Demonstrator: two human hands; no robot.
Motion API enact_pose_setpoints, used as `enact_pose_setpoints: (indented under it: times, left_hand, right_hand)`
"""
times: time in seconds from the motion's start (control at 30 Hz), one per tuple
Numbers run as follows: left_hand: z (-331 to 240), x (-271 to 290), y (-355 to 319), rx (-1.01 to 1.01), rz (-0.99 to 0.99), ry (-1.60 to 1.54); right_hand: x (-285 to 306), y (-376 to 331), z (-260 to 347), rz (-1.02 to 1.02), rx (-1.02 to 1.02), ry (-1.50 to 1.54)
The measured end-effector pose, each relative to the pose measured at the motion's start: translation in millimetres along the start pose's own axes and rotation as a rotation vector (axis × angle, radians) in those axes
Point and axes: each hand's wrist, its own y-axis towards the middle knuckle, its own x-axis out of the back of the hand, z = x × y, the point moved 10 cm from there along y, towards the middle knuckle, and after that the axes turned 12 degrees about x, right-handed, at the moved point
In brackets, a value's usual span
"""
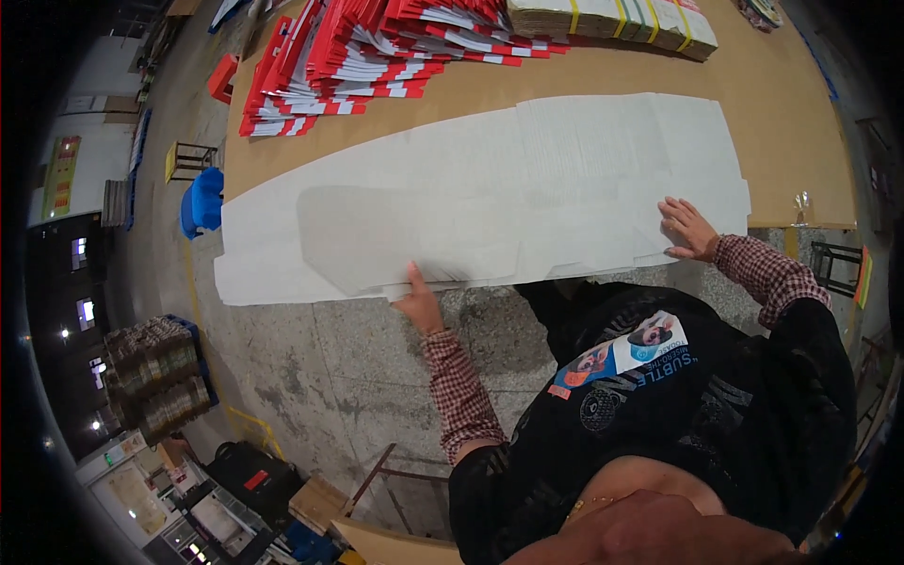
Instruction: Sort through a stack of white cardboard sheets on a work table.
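A long fan of overlapping white cardboard sheets (565, 179) spreads across the near part of the table, its front edge hanging slightly past the tabletop. Near the left end, one greyish sheet (353, 231) with a rounded corner lies on top of the others. My left hand (419, 299) grips the front edge close to this sheet, thumb above and the other fingers hidden beneath. Toward the right end, my right hand (689, 231) rests palm down on the white sheets with its fingers apart, holding nothing.
Red-and-white folded card pieces (377, 56) are heaped at the table's back left. A strapped bundle of cardboard (617, 24) sits at the back edge. Brown board covers the table (791, 141). A blue stool (201, 202) stands left of it on the floor.
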Motion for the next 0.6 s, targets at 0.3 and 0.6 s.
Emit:
enact_pose_setpoints:
  times: [0.3,0.6]
  left_hand:
    - [98.8,16.9,30.9,0.598,0.051,-0.370]
    - [-15.3,6.9,-26.5,-0.130,-0.080,-0.044]
  right_hand:
    - [-2.6,7.8,1.3,0.002,-0.017,0.001]
    - [2.5,-1.9,-5.6,-0.050,-0.067,0.012]
